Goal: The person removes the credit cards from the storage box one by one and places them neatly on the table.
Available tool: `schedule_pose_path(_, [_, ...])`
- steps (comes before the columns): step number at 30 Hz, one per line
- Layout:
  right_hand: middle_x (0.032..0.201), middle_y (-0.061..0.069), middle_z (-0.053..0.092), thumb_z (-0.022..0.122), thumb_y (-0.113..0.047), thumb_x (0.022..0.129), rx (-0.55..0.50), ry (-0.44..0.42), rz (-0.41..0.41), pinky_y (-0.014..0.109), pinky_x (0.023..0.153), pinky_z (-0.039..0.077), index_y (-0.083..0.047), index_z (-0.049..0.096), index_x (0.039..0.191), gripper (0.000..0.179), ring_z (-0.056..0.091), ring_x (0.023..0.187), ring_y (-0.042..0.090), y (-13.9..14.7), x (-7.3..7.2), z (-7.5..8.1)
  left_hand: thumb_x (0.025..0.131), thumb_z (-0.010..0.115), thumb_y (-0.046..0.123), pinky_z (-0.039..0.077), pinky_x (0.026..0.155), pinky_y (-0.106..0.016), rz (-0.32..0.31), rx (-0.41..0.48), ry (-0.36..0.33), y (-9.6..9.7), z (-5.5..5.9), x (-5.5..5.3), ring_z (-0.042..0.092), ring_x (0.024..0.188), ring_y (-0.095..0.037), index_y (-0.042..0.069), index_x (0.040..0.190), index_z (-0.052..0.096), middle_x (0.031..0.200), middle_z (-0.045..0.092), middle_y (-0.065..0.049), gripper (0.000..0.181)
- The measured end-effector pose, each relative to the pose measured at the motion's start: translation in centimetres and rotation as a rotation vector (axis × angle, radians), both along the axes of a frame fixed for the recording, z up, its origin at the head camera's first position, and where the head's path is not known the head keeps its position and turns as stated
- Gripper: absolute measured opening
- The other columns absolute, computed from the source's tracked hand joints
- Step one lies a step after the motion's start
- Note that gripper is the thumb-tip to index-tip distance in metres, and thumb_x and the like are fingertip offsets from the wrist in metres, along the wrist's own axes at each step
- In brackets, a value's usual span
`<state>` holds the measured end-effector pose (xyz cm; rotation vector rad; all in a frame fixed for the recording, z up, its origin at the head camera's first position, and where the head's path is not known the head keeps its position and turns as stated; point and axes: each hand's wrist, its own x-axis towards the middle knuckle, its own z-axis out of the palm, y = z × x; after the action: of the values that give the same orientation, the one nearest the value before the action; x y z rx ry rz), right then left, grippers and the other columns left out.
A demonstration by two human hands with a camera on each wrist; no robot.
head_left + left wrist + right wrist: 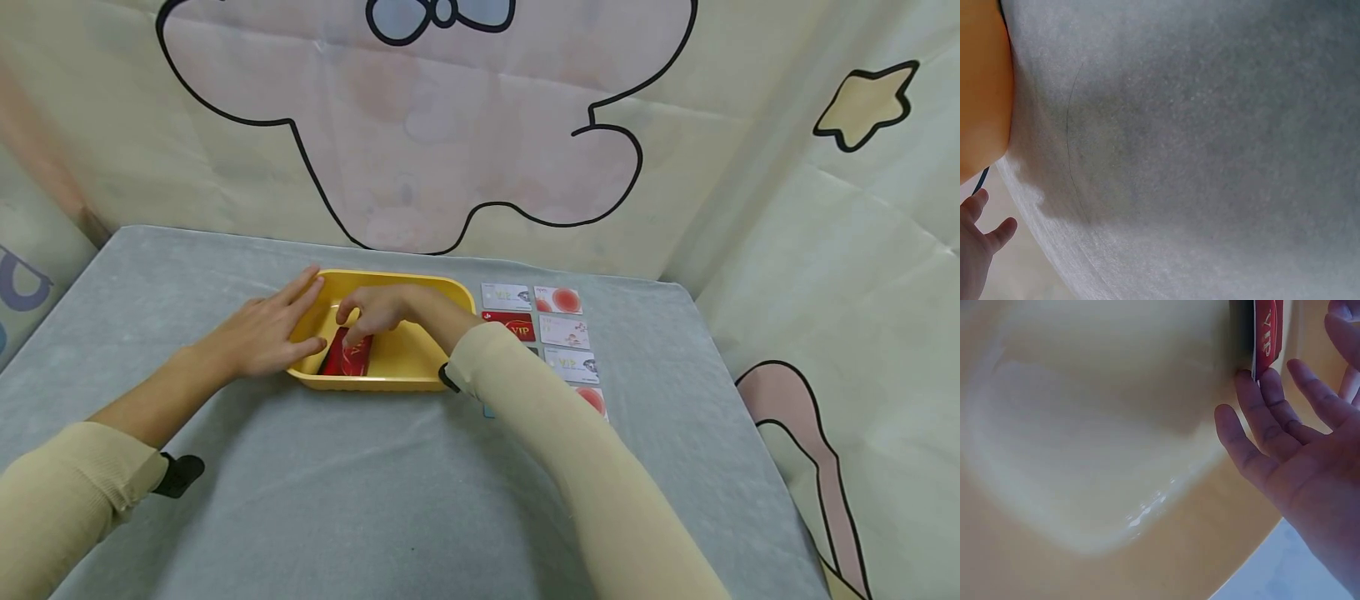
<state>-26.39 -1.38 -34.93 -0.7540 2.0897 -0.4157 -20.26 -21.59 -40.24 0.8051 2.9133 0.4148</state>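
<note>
A yellow plastic tray [405,384] sits near the far side of the table. Inside, toward its left end, lies a red VIP card [355,358] with a darker edge beside it. Reaching into the tray from the right, my right hand [382,308] has its fingertips at the card. In the right wrist view, the fingers [1266,434] are spread and loosely bent, with two tips right at the end of the red card [1266,337]. My left hand [273,333] rests over the tray's left rim, fingers extended and thumb apart.
Right of the tray, several cards lie in two columns, among them a white VIP card [572,365], a red VIP card [510,325] and a card with a red circle [558,300]. My right forearm covers some of them. A grey cloth [360,500] covers the table.
</note>
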Motion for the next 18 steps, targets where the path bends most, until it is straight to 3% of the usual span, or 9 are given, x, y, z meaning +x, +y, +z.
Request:
schedule_pose_path(8, [0.126, 0.013, 0.061, 0.063, -0.010, 0.094, -0.047, 0.054, 0.021, 0.022, 0.088, 0.046, 0.002, 0.050, 0.140, 0.050, 0.058, 0.106, 0.018, 0.06, 0.02, 0.17, 0.096, 0.056, 0.040, 0.040, 0.096, -0.067, -0.007, 0.010, 0.017, -0.10, -0.11, -0.01, 0.047, 0.129, -0.049, -0.007, 0.155, 0.020, 0.165, 0.008, -0.020, 0.084])
schedule_pose_path(18, [0.105, 0.009, 0.059, 0.066, -0.002, 0.092, -0.048, 0.087, -0.008, 0.020, 0.072, 0.044, -0.003, 0.054, 0.135, 0.044, 0.052, 0.086, 0.015, 0.12, 0.10, 0.26, 0.095, 0.057, 0.040, 0.040, 0.096, -0.068, -0.007, 0.013, 0.026, -0.07, -0.20, 0.04, 0.048, 0.127, -0.049, -0.007, 0.155, 0.020, 0.164, 0.010, -0.021, 0.084])
